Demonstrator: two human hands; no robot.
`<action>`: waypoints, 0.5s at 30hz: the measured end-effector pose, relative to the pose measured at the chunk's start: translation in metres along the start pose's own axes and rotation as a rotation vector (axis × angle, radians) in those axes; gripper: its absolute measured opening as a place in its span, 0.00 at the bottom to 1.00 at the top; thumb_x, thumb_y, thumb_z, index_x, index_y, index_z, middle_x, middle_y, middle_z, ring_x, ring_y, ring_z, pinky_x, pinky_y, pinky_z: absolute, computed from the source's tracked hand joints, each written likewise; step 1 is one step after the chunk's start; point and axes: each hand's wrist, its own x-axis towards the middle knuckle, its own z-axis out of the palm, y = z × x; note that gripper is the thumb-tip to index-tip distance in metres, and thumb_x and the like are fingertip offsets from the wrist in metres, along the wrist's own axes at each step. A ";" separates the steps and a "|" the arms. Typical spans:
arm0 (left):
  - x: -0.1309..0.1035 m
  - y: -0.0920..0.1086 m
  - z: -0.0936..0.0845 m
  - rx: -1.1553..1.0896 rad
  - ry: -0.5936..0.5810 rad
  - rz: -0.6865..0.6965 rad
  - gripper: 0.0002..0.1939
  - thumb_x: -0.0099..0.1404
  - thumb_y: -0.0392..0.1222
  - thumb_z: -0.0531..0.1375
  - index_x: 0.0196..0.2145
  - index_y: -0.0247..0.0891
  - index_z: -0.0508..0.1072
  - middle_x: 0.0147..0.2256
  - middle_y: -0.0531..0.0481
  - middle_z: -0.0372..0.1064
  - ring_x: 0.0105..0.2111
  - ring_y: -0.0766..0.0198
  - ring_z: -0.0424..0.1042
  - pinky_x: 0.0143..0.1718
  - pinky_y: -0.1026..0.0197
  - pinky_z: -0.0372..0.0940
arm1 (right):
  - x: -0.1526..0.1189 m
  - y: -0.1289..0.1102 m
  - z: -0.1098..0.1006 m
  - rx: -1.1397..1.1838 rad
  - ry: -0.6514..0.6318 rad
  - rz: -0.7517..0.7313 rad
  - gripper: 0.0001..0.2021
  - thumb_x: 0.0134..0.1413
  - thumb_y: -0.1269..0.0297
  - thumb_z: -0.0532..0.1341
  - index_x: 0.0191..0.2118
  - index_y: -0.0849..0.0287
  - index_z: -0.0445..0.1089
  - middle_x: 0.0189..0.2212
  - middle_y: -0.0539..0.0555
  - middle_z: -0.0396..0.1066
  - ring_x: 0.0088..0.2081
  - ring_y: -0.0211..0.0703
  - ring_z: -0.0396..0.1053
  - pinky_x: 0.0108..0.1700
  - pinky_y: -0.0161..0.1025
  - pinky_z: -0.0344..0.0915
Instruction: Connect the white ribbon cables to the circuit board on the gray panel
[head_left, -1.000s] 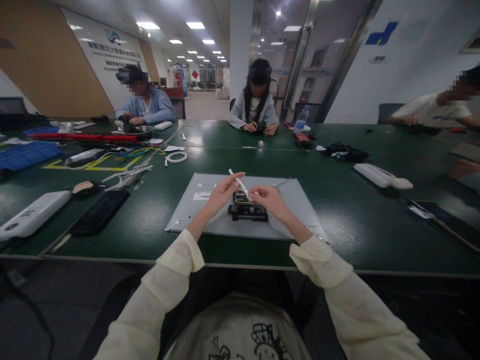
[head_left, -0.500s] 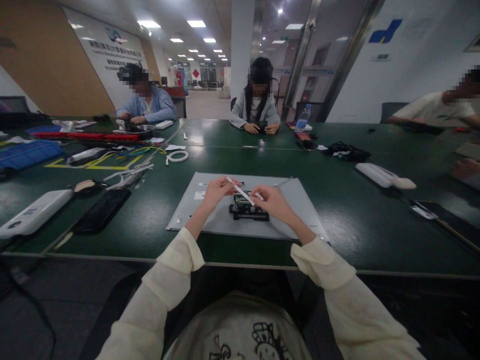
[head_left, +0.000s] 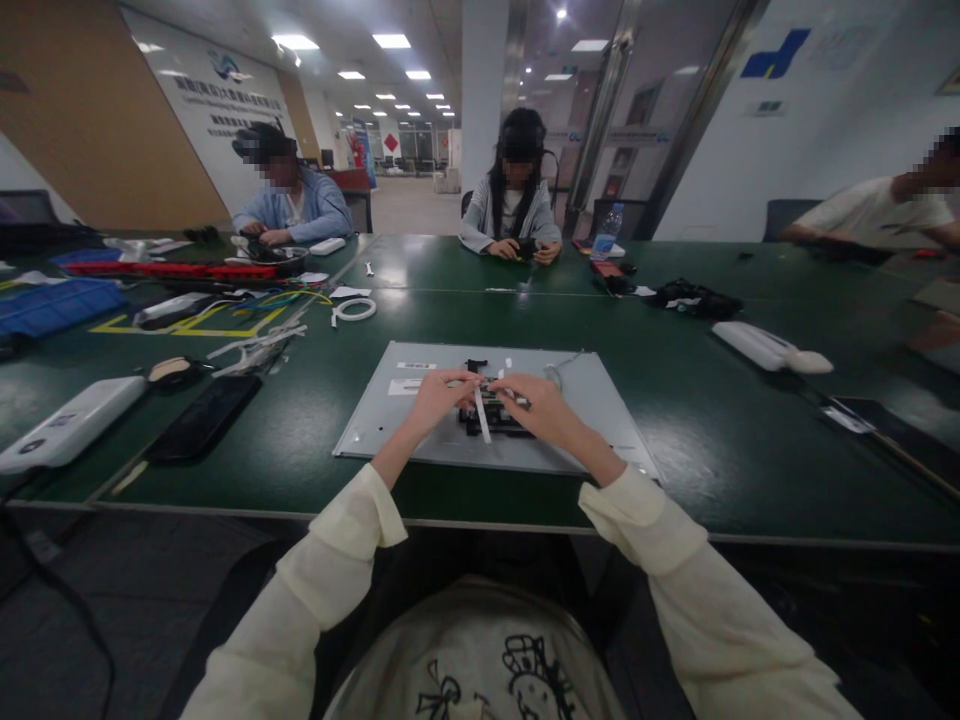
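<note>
I see a person in pale yellow sleeves sitting at a dark green surface (head_left: 675, 400). The left hand (head_left: 442, 398) has a thin white strip (head_left: 484, 422) pinched near its top end, with the thumb and finger closed on it. The strip hangs down at a slant, in front of a small black electronic part (head_left: 504, 420). The right hand (head_left: 544, 405) is just beside the strip's top, with its fingers bent close together. I cannot tell if its grip has hold of anything, because the fingers hide it.

The black part sits on a big flat gray panel (head_left: 405, 432), under both hands. Two white labels (head_left: 405, 386) are stuck on the panel, near its left side.

On the person's left I see a flat black slab (head_left: 204, 420) and a chunky white box (head_left: 75, 425). Farther back there is a ring of white cord (head_left: 354, 310), and a blue bin (head_left: 60, 306) is near the edge. On the right lies a long white gadget (head_left: 750, 345). A water bottle (head_left: 606, 235) stands at the far side, near a person in a gray top (head_left: 484, 225).
</note>
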 end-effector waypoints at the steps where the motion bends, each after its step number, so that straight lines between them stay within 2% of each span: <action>1: -0.001 -0.002 0.001 0.035 0.015 0.023 0.15 0.53 0.46 0.61 0.35 0.33 0.76 0.30 0.47 0.74 0.24 0.65 0.72 0.24 0.63 0.69 | 0.000 0.000 0.000 -0.005 -0.005 -0.011 0.13 0.57 0.68 0.50 0.44 0.58 0.68 0.40 0.56 0.70 0.42 0.45 0.67 0.46 0.43 0.62; 4: -0.003 -0.006 0.001 0.160 0.048 0.116 0.14 0.55 0.46 0.59 0.34 0.34 0.77 0.27 0.49 0.74 0.23 0.64 0.71 0.24 0.64 0.68 | -0.001 0.000 -0.001 -0.019 -0.006 -0.006 0.14 0.57 0.68 0.49 0.46 0.58 0.68 0.41 0.56 0.70 0.43 0.45 0.67 0.46 0.44 0.62; 8: -0.003 -0.009 0.002 0.314 0.062 0.233 0.11 0.56 0.44 0.58 0.31 0.35 0.77 0.27 0.50 0.74 0.27 0.63 0.72 0.29 0.64 0.67 | -0.005 0.001 -0.001 -0.043 -0.009 -0.035 0.16 0.56 0.65 0.53 0.50 0.57 0.66 0.44 0.57 0.68 0.47 0.47 0.65 0.49 0.46 0.61; 12: -0.001 -0.009 -0.002 0.401 0.071 0.293 0.10 0.56 0.42 0.58 0.32 0.37 0.77 0.29 0.50 0.75 0.29 0.63 0.71 0.33 0.63 0.65 | -0.009 0.000 0.002 -0.092 -0.116 -0.078 0.29 0.51 0.60 0.59 0.59 0.54 0.55 0.52 0.59 0.62 0.54 0.51 0.58 0.54 0.51 0.57; 15: 0.001 -0.009 -0.007 0.408 0.052 0.304 0.09 0.56 0.41 0.57 0.31 0.37 0.76 0.28 0.51 0.74 0.29 0.64 0.71 0.33 0.64 0.64 | -0.009 -0.002 0.002 -0.111 -0.191 -0.105 0.37 0.49 0.57 0.61 0.63 0.53 0.47 0.54 0.59 0.59 0.55 0.51 0.56 0.55 0.51 0.55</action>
